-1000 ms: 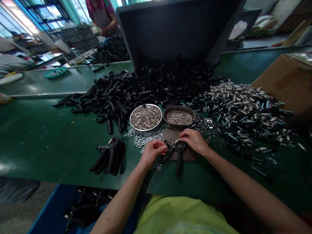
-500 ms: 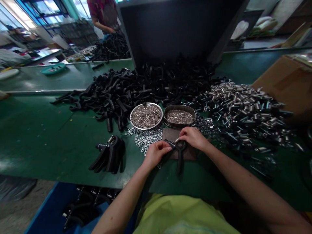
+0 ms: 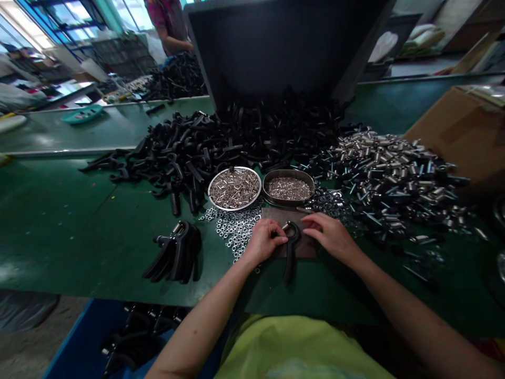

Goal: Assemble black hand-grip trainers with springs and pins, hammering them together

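So from my seat the biggest thing is the green table [image 3: 59, 221], running right across the view. At the back a big dark bin [image 3: 276, 47] is tipped up, and a huge pile of black handles [image 3: 221, 142] spills out of it toward me. To the right of that there's a heap of shiny metal springs and bolts [image 3: 390, 173], with a cardboard box [image 3: 461, 131] just past it.

Closer in, two round trays sit side by side: a silver tray of pins [image 3: 234, 188] and a darker tray of small bits [image 3: 289, 188]. Loose washers [image 3: 235, 231] are scattered just in front of them. A stack of finished grippers [image 3: 175, 252] lies off to the left.

Right in front of me is a brown mat [image 3: 305, 247], and the hand gripper [image 3: 290, 247] lies on it, handle pointing my way. My left hand [image 3: 265, 243] is pinched shut on its left side. My right hand [image 3: 331, 237] rests loosely open and flat on the mat just right of it, fingertips near its head, and I can't tell if they touch.

Another person [image 3: 169, 23] stands at the far table.
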`<state>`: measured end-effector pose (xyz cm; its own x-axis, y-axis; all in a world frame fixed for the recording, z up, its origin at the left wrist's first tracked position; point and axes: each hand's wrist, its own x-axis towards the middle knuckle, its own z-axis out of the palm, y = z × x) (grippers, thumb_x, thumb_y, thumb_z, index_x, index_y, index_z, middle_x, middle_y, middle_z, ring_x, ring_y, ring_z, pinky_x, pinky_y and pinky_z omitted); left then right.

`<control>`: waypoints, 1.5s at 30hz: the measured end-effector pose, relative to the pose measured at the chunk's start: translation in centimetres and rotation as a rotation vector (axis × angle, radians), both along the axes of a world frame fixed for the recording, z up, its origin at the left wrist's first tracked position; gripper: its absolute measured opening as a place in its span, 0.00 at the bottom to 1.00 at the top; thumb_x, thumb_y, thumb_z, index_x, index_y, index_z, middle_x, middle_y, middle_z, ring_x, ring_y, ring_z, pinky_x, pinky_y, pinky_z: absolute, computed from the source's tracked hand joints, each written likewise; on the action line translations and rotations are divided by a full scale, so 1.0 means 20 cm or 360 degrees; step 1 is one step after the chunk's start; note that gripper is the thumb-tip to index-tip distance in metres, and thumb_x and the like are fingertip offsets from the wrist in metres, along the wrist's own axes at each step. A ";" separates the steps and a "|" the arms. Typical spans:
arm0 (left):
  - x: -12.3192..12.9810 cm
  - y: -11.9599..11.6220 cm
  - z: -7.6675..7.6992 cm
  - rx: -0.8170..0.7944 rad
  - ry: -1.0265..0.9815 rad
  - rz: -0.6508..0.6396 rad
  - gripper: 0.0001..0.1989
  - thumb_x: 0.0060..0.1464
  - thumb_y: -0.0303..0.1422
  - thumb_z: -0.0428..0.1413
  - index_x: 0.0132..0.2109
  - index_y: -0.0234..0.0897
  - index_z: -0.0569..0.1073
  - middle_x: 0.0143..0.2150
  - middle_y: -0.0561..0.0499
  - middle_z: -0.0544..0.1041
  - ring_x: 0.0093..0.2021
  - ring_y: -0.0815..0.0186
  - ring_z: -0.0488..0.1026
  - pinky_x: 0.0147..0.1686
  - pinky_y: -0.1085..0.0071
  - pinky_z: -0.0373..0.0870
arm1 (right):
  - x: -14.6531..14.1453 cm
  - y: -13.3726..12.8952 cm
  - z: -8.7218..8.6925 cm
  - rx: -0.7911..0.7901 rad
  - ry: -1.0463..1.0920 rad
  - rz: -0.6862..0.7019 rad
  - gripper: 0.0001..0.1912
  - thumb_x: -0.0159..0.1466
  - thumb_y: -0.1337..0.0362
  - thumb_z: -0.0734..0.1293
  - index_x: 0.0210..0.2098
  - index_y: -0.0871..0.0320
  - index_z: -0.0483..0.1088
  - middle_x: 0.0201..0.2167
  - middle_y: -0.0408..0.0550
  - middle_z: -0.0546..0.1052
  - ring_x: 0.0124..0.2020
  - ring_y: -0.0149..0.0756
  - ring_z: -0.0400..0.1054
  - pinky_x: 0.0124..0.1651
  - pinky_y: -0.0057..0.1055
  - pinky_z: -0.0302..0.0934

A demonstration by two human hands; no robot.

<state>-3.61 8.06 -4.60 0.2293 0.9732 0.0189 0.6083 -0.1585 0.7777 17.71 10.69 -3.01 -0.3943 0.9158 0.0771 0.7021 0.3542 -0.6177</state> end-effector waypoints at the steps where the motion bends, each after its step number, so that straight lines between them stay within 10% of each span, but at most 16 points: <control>1: 0.00 0.01 0.00 -0.0021 -0.0012 -0.0013 0.03 0.45 0.30 0.63 0.29 0.37 0.75 0.35 0.51 0.74 0.41 0.62 0.67 0.46 0.65 0.60 | 0.07 -0.05 0.00 0.0051 -0.0058 -0.0051 0.11 0.60 0.63 0.63 0.41 0.56 0.71 0.38 0.49 0.75 0.38 0.38 0.69 0.41 0.35 0.62; 10: 0.01 0.03 -0.01 -0.0221 -0.0094 0.0007 0.03 0.47 0.30 0.60 0.29 0.37 0.73 0.33 0.52 0.72 0.38 0.65 0.67 0.39 0.70 0.62 | 0.52 -0.49 -0.23 0.0206 -0.0820 -0.0619 0.20 0.61 0.51 0.57 0.39 0.61 0.68 0.36 0.58 0.73 0.39 0.51 0.68 0.40 0.44 0.63; 20: 0.04 0.02 0.00 -0.0269 -0.0098 0.0119 0.04 0.46 0.31 0.60 0.30 0.36 0.73 0.34 0.52 0.70 0.37 0.66 0.67 0.37 0.72 0.62 | 0.25 -0.36 0.21 -0.0012 0.0111 -0.0478 0.22 0.65 0.57 0.53 0.57 0.52 0.61 0.43 0.51 0.77 0.36 0.40 0.74 0.37 0.34 0.68; 34: 0.03 0.06 0.02 -0.0426 -0.0082 0.0077 0.04 0.44 0.31 0.60 0.28 0.36 0.74 0.34 0.52 0.72 0.35 0.66 0.67 0.38 0.70 0.62 | 0.08 -0.28 0.17 0.0194 0.0020 -0.0317 0.22 0.66 0.63 0.54 0.59 0.52 0.59 0.52 0.51 0.73 0.46 0.43 0.72 0.46 0.38 0.66; 39: 0.03 0.06 0.00 -0.0455 -0.0136 0.0122 0.05 0.42 0.31 0.61 0.29 0.37 0.74 0.32 0.53 0.72 0.34 0.67 0.67 0.37 0.71 0.63 | 0.09 -0.24 0.06 -0.0064 -0.0132 -0.0166 0.19 0.66 0.61 0.54 0.54 0.53 0.65 0.46 0.50 0.77 0.43 0.43 0.73 0.43 0.38 0.67; 45: 0.04 0.09 -0.01 -0.0528 -0.0266 0.0124 0.04 0.40 0.29 0.61 0.25 0.35 0.73 0.27 0.54 0.72 0.29 0.69 0.67 0.32 0.73 0.63 | 0.10 -0.29 0.14 -0.0044 0.0008 -0.0285 0.21 0.67 0.59 0.52 0.55 0.53 0.64 0.29 0.46 0.78 0.32 0.39 0.74 0.34 0.32 0.66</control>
<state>-2.79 9.84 -4.76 0.1747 0.9470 -0.2694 0.4692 0.1605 0.8684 19.78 4.86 -0.28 -0.2244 0.9731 0.0527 0.7494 0.2069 -0.6290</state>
